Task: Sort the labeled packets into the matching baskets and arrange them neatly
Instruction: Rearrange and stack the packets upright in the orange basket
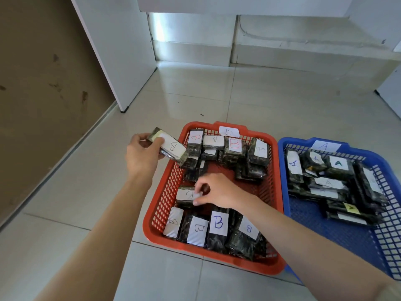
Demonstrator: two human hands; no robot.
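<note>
A red basket (269, 262) tagged B stands on the floor and holds several dark packets with white B labels, in a row at the back and a row at the front. My left hand (142, 156) grips a B packet (171, 148) tilted in the air over the basket's left rim. Inside the basket my right hand (217, 190) pinches another B packet (187, 195) lying near the left wall. To the right stands a blue basket (282, 148) tagged A with several A packets (327, 183) piled loosely.
Both baskets sit on a glossy tiled floor (271, 101). A white cabinet panel (121, 61) rises at the back left, with a brown wall (43, 83) further left. Another white unit (392, 92) stands at the right edge.
</note>
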